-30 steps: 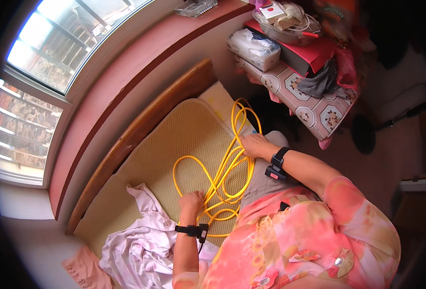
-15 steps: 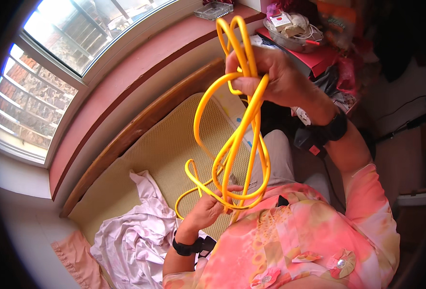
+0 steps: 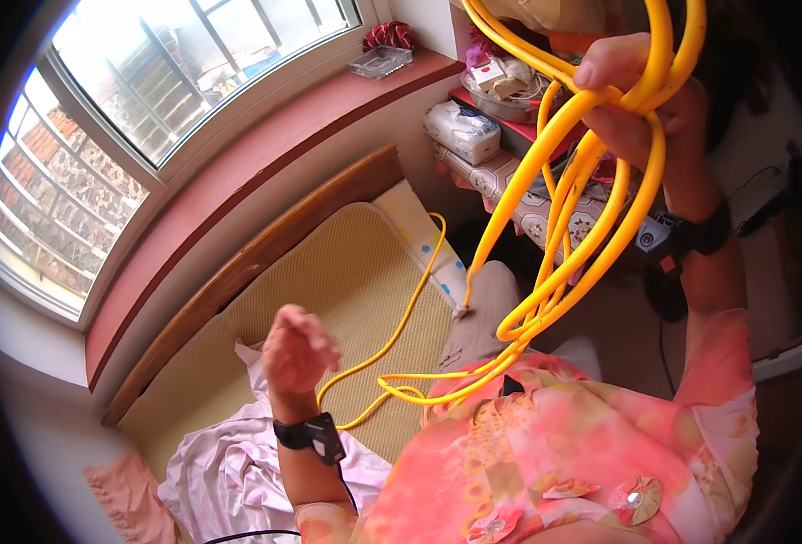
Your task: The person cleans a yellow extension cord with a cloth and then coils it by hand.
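Note:
My right hand (image 3: 641, 109), raised at the upper right, is closed around several loops of a smooth yellow cable (image 3: 539, 319). The loops hang from it toward my lap and narrow to a bend in front of my shirt. A thinner-looking yellow length trails across the woven mat (image 3: 269, 288) to the left. My left hand (image 3: 299, 352) is lifted over the mat, apart from the cable. It holds nothing, its fingers loosely bent and slightly blurred.
A crumpled pale pink cloth (image 3: 224, 467) lies on the mat near my left forearm. The wooden bed edge (image 3: 256, 281) runs below a red windowsill (image 3: 238, 150). Back right, a cluttered table holds a tissue pack (image 3: 462, 131) and a plastic bowl (image 3: 510, 98).
My right hand has risen and come closer with the cable loops. My left hand has let go of the lower loops and moved away to the left. The loops now hang more loosely.

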{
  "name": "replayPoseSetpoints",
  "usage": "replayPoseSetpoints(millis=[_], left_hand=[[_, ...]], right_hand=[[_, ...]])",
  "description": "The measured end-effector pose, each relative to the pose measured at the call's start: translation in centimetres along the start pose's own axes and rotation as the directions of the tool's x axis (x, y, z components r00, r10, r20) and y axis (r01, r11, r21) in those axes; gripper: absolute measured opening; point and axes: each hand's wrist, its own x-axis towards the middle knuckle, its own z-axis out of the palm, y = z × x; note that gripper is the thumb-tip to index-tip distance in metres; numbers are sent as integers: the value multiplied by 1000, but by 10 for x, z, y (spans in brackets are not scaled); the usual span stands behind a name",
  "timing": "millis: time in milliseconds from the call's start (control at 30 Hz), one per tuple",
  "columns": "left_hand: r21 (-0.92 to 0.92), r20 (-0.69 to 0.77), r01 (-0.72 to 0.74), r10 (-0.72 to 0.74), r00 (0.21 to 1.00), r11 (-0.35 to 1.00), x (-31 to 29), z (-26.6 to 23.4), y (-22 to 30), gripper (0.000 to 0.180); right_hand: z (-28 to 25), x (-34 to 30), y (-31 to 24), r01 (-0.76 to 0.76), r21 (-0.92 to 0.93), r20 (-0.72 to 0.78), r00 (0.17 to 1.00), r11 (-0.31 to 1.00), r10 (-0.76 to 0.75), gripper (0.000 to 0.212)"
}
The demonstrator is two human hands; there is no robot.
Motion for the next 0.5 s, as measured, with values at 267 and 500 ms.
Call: replayPoseSetpoints(millis=[267, 500], left_hand=[[320, 110, 388, -440, 891, 864, 39, 44, -107, 79], [479, 82, 401, -495, 865, 781, 69, 71, -76, 98]], right_hand=[[33, -6, -25, -378, -55, -1, 926, 924, 378, 16], [71, -35, -21, -510, -22, -51, 859, 860, 509, 18]])
